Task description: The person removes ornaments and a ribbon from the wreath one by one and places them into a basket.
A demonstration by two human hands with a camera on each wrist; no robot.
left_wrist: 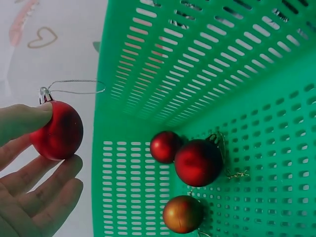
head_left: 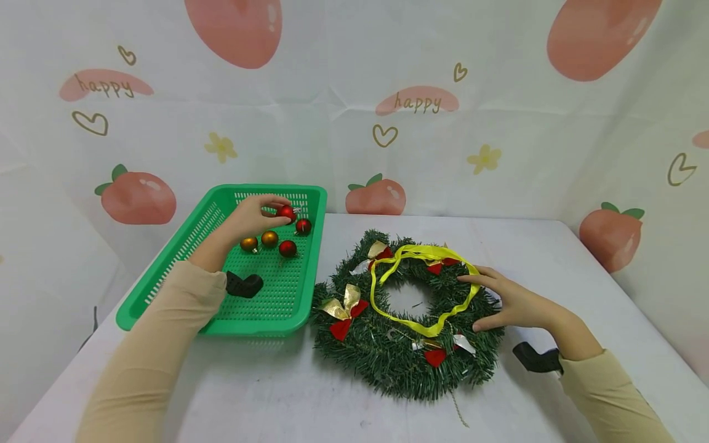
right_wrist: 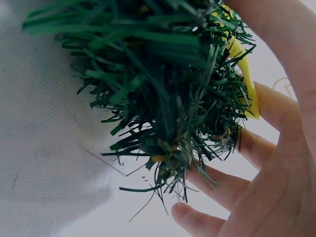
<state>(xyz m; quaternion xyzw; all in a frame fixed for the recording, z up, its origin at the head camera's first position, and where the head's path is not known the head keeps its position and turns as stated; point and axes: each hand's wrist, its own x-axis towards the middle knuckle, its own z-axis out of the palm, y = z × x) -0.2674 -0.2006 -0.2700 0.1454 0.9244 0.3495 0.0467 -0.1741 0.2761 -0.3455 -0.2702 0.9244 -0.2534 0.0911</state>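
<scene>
Between thumb and fingers, my left hand (head_left: 247, 219) pinches a red Christmas bauble (left_wrist: 63, 129) with a silver cap and a loop of thread. It holds this bauble over the far part of a green plastic basket (head_left: 317, 271). My right hand (head_left: 523, 306) rests at the right edge of a green tinsel wreath (head_left: 404, 369), its fingers spread and fairly straight. On top of the wreath lies a loose loop of yellow ribbon (head_left: 396, 317); a fingertip of the right hand is beside it. Red, gold and white bows decorate the wreath.
Inside the basket lie two more red baubles (head_left: 288, 248) and two gold baubles (head_left: 269, 239). The basket stands left of the wreath on a white table (head_left: 266, 394). Behind the table hangs a printed cloth (head_left: 310, 141). A thin chain trails from the wreath's front edge.
</scene>
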